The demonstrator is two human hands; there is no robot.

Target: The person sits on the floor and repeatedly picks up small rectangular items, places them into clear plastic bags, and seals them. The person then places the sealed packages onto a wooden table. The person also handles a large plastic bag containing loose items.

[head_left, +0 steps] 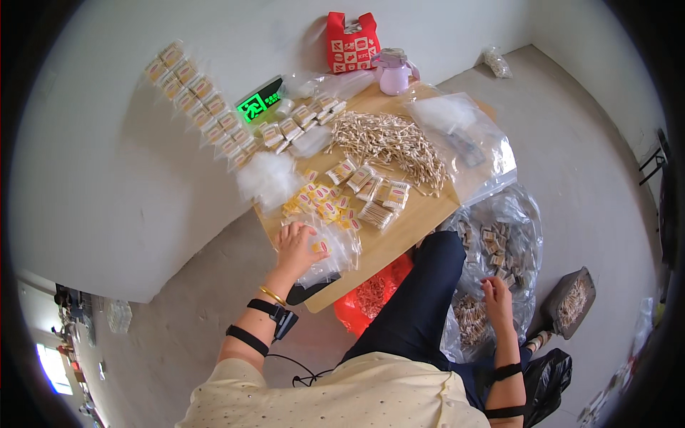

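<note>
My left hand (293, 246) rests on a loose pile of small clear plastic bags (334, 246) at the table's near left corner. Its fingers are apart, with a yellow paper label showing beside the thumb. Just beyond lie several scattered yellow labels (325, 201). To their right sit filled packs of cotton swabs (378, 187). Off the table on the right, my right hand (497, 298) hovers over a large clear sack (524, 228) containing packs and loose swabs. Its fingers are curled together; whatever they hold, if anything, is too small to make out.
A heap of loose cotton swabs (389, 143) covers the middle of the wooden table (428, 217). Bagged packs (289, 128), a lilac jug (394, 75) and a red carrier bag (352, 44) stand behind. A red bag (382, 285) and a dark bin (571, 303) hold more swabs.
</note>
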